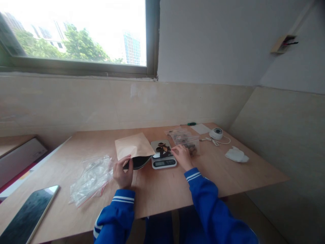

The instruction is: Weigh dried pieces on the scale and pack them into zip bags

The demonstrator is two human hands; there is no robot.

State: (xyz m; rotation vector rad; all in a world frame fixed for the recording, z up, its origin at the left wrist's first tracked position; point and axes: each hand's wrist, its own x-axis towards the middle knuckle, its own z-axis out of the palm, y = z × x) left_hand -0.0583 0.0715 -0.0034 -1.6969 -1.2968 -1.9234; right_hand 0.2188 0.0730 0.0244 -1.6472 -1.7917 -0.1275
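My left hand (123,172) grips the near edge of a brown paper bag (133,145), thumb and fingers closed at its mouth. The bag lies tilted, its dark opening turned toward the scale. Beside it stands a small white kitchen scale (164,163) with a display and buttons on the front. Dark brown dried slices (163,149) are heaped on its plate; their exact kind is unclear. My right hand (182,156) reaches in from the right, fingertips drawn together at the edge of this heap. Whatever they pinch is too small to make out.
Clear zip bags (92,178) lie on the left, near a large phone or tablet (29,215). Filled zip bags (185,139) sit behind my right hand. Farther right are a white dome camera (216,133) with its cable, a crumpled white tissue (236,155) and a green-handled screwdriver (191,124).
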